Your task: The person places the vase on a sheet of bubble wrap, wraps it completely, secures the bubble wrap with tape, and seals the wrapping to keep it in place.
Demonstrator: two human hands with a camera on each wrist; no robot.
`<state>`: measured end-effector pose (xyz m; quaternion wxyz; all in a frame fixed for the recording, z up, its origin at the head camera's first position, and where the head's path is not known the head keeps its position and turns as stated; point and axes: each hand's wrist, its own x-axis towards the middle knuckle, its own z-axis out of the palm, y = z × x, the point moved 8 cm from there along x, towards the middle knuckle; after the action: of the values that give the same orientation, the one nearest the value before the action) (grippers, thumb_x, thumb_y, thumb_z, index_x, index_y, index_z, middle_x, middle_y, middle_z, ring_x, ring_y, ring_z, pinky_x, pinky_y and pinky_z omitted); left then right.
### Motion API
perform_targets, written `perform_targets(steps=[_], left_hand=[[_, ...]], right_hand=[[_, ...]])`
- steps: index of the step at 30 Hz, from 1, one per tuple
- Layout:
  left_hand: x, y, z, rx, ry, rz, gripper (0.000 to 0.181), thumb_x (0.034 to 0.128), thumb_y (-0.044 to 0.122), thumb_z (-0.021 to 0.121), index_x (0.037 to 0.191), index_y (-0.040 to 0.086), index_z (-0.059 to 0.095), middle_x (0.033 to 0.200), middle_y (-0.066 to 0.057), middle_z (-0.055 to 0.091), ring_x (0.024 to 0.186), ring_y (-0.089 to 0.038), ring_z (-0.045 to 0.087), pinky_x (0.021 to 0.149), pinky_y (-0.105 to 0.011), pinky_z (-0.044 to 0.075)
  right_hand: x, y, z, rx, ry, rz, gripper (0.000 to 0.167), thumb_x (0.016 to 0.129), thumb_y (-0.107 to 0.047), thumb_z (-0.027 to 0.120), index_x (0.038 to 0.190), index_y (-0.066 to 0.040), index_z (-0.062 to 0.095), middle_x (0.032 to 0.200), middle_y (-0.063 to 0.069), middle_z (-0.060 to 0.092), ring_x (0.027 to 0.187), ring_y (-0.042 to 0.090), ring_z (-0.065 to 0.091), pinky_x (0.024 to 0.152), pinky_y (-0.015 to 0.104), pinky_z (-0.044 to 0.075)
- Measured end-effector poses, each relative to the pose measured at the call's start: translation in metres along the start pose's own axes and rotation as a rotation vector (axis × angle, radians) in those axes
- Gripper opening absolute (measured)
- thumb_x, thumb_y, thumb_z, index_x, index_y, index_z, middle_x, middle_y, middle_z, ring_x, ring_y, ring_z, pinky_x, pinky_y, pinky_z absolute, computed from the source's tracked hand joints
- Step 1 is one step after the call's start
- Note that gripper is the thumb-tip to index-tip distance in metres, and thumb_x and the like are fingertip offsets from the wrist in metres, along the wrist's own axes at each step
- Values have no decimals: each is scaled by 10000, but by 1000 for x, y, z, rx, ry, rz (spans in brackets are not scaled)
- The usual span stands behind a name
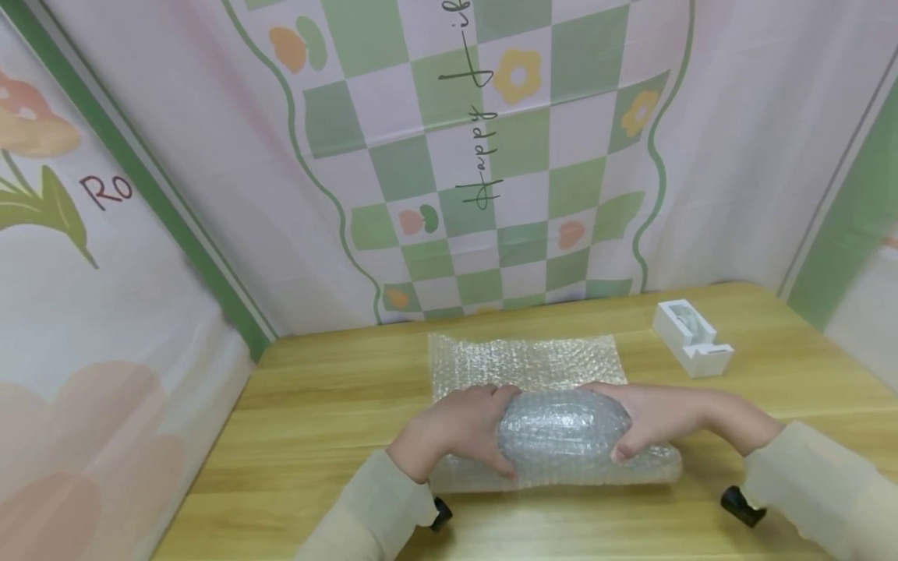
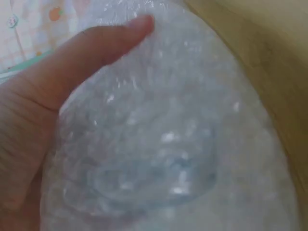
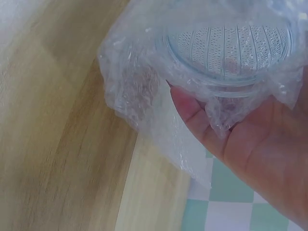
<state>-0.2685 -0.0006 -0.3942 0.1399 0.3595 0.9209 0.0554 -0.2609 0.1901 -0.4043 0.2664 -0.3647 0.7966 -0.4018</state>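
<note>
A roll of clear bubble wrap (image 1: 564,428) lies crosswise on the table between both hands, and a flat length of the same sheet (image 1: 526,360) runs on behind it. Inside is a clear glass vessel; its round end (image 3: 231,50), with ribs and a dotted texture, shows in the right wrist view. My left hand (image 1: 466,428) grips the roll's left end, thumb on the near side and fingers over the top. Round the other end curls my right hand (image 1: 655,421), its thumb toward me. The vessel's full shape is hidden by the wrap.
At the back right of the wooden table (image 1: 316,421) stands a white tape dispenser (image 1: 693,339) with a roll of tape in it. A curtain (image 1: 477,156) with a green check pattern hangs behind the table's far edge.
</note>
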Motion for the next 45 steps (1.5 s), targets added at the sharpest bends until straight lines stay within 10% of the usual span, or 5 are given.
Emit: perform_targets(steps=[17, 27, 35, 45], left_hand=[[2, 2, 1, 119, 27, 25, 1068, 716, 538, 904, 1556, 127, 387, 1398, -45, 604, 1244, -204, 590, 1032, -348, 507], [6, -2, 1, 31, 0, 22, 1040, 719, 488, 916, 1544, 108, 411, 1423, -42, 596, 1260, -195, 587, 1042, -338, 498], [8, -4, 3, -32, -31, -2, 1049, 722, 468, 924, 1552, 97, 401, 1435, -46, 589, 1272, -188, 580, 1053, -319, 486], [6, -3, 0, -65, -47, -5, 1045, 722, 459, 924, 1547, 80, 408, 1403, -51, 611, 1247, -180, 593, 1035, -309, 495]], right_hand=[[-4, -14, -6, -321, 106, 56, 1152, 747, -367, 856, 1579, 79, 196, 1536, 340, 362, 1337, 521, 440, 1047, 708, 388], [-13, -53, 1, -888, 343, -92, 938, 705, -426, 851, 1481, -43, 489, 1363, 159, 594, 1157, 353, 614, 939, 598, 529], [-12, -41, 13, -836, 364, -41, 1292, 548, -586, 933, 1530, 20, 352, 1463, 252, 503, 1240, 456, 564, 1006, 619, 485], [-12, -42, 17, -859, 460, -152, 1201, 496, -353, 984, 1481, 10, 399, 1340, 158, 592, 1127, 336, 632, 892, 522, 584]])
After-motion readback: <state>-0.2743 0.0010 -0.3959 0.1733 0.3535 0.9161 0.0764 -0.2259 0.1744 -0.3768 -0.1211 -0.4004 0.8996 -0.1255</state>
